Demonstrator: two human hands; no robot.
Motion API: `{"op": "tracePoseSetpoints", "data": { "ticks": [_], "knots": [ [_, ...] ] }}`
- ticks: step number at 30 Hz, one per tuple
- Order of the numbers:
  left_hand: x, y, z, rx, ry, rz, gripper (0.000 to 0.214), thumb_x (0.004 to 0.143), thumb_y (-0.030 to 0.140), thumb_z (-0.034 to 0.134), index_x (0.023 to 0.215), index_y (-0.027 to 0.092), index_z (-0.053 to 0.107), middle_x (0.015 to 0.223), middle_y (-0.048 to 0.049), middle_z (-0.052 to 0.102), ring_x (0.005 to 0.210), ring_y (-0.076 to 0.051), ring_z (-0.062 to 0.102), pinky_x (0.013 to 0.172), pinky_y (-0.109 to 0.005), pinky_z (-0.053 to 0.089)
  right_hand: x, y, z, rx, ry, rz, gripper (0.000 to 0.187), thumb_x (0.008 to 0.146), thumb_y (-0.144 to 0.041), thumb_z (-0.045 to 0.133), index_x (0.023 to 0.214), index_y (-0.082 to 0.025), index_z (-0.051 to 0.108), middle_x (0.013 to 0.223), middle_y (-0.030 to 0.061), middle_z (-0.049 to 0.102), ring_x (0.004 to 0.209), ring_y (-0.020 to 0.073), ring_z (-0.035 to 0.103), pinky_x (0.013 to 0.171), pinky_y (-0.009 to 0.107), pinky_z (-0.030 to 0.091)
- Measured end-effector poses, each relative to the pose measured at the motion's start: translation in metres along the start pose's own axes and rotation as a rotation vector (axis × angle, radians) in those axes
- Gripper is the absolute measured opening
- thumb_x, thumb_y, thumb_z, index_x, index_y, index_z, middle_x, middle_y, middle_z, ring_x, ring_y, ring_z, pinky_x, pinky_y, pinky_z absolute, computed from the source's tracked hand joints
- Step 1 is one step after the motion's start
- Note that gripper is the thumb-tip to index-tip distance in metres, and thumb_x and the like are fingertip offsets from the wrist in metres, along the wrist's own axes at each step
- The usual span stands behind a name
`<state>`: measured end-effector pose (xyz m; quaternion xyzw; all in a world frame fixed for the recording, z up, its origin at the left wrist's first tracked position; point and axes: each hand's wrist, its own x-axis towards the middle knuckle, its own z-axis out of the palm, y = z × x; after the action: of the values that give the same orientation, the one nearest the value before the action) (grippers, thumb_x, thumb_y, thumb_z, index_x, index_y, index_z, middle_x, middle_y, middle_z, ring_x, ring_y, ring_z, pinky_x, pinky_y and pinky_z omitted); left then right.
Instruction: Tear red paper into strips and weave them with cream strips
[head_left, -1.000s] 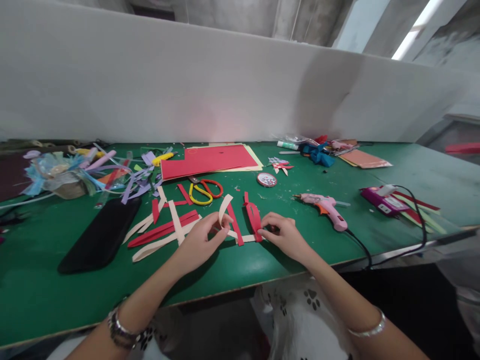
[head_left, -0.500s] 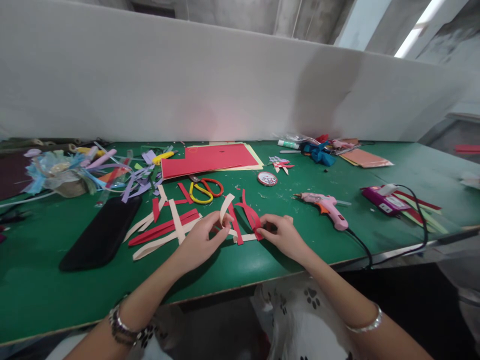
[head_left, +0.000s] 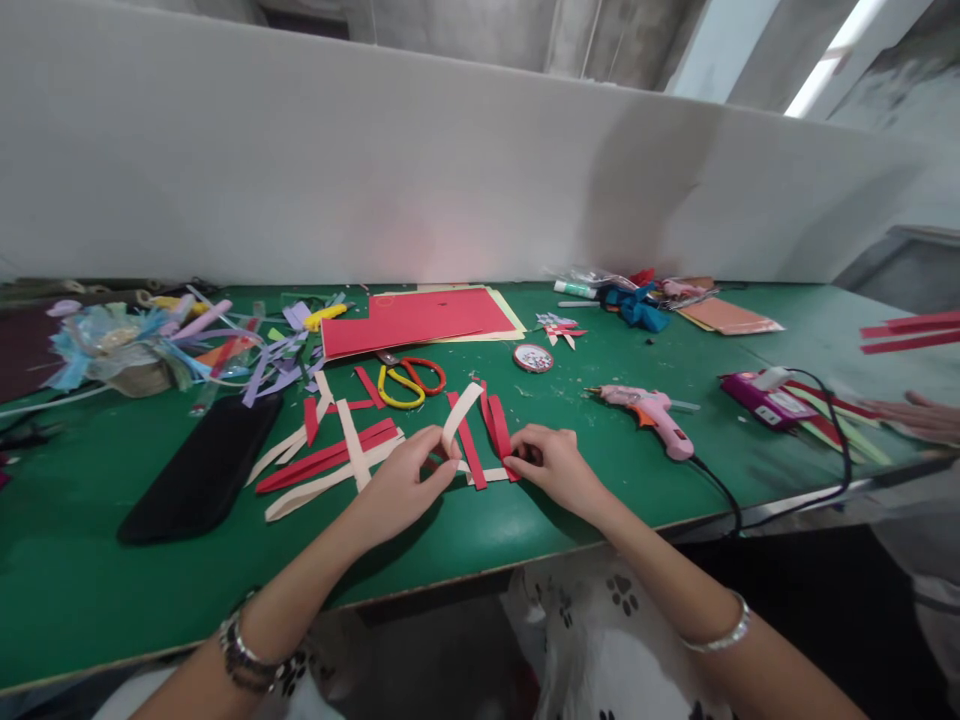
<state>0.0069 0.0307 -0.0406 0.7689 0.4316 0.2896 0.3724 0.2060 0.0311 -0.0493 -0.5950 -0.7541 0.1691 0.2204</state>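
Observation:
My left hand [head_left: 409, 478] pinches a cream paper strip [head_left: 459, 414] that curves upward from the green table [head_left: 90, 580]. My right hand [head_left: 547, 462] is closed on the lower end of a red paper strip [head_left: 498, 425], pressing it onto a flat cream strip [head_left: 491, 475] that crosses beneath. Another red strip [head_left: 469, 445] lies between my two hands. Left of my left hand, a loose pile of red and cream strips [head_left: 330, 455] rests on the table.
Red-and-yellow scissors [head_left: 409, 380] and red card sheets [head_left: 416, 318] lie behind the strips. A pink glue gun [head_left: 652, 415] with a black cord is at right, a black case [head_left: 202, 465] at left. Coloured scraps [head_left: 150, 345] crowd the far left. Another person's hand [head_left: 919, 415] shows at the right edge.
My right hand has folded the looped red strip down flatter and moved slightly left toward my left hand. The cream strip now stands more upright. Another person's hand has come in at right.

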Motion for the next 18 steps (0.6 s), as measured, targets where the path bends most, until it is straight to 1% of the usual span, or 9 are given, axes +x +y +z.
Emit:
{"op": "tracePoseSetpoints", "data": {
  "ticks": [2,4,6,10,13,16,18],
  "knots": [
    [0.0002,-0.0006,0.0004,0.001,0.014,0.005,0.011,0.079,0.028,0.038,0.072,0.020,0.042,0.077,0.0006,0.052,0.072,-0.014,0.051,0.064,-0.025,0.041,0.0004,0.0009,0.0012,0.036,-0.010,0.013,0.005,0.069,-0.015,0.060,0.072,-0.017,0.057,0.057,-0.0061,0.049,0.052,0.0080,0.042,0.060,0.025,0.024],
    [0.0007,-0.0004,0.0005,-0.007,0.027,-0.001,0.010,0.078,0.028,0.040,0.073,0.020,0.042,0.079,0.0002,0.052,0.073,-0.014,0.051,0.064,-0.026,0.041,-0.0002,0.0018,0.0028,0.057,0.001,0.027,0.016,0.069,-0.016,0.060,0.084,-0.018,0.054,0.058,-0.0073,0.049,0.051,0.0075,0.042,0.063,0.025,0.025],
    [0.0014,0.0010,0.0001,-0.025,0.016,-0.013,0.009,0.078,0.028,0.040,0.074,0.020,0.043,0.079,0.0001,0.052,0.073,-0.014,0.052,0.065,-0.026,0.042,-0.0016,0.0020,0.0041,0.040,0.010,0.020,0.020,0.071,-0.016,0.059,0.089,-0.018,0.051,0.061,-0.0076,0.049,0.051,0.0070,0.043,0.066,0.027,0.025],
    [0.0016,0.0052,-0.0012,-0.030,-0.009,-0.021,0.008,0.078,0.025,0.039,0.073,0.020,0.043,0.075,0.0008,0.052,0.072,-0.014,0.053,0.064,-0.025,0.042,-0.0040,0.0002,0.0042,-0.033,-0.015,-0.043,0.001,0.075,-0.018,0.055,0.076,-0.018,0.055,0.064,-0.0049,0.050,0.058,0.0087,0.045,0.068,0.028,0.024],
    [0.0010,0.0059,-0.0015,-0.009,-0.003,-0.010,0.008,0.078,0.024,0.039,0.073,0.020,0.044,0.075,0.0008,0.053,0.071,-0.014,0.052,0.062,-0.024,0.041,-0.0038,-0.0007,0.0038,-0.038,-0.002,-0.069,0.007,0.077,-0.019,0.054,0.071,-0.018,0.058,0.064,-0.0035,0.052,0.059,0.0093,0.046,0.067,0.028,0.024],
    [0.0013,0.0044,-0.0012,-0.010,-0.003,0.000,0.009,0.079,0.025,0.039,0.074,0.020,0.044,0.075,0.0011,0.053,0.070,-0.014,0.052,0.062,-0.024,0.041,-0.0024,0.0007,0.0041,0.017,0.017,-0.111,0.015,0.080,-0.018,0.049,0.069,-0.018,0.060,0.065,-0.0012,0.054,0.059,0.0098,0.047,0.066,0.027,0.027],
    [0.0020,0.0034,-0.0009,-0.015,0.000,0.004,0.009,0.079,0.025,0.039,0.074,0.020,0.044,0.075,0.0012,0.053,0.070,-0.013,0.052,0.063,-0.024,0.041,-0.0017,0.0027,0.0041,0.053,0.026,-0.130,0.018,0.081,-0.017,0.047,0.070,-0.017,0.061,0.065,0.0002,0.055,0.060,0.0103,0.048,0.063,0.025,0.029]
  ]
}}
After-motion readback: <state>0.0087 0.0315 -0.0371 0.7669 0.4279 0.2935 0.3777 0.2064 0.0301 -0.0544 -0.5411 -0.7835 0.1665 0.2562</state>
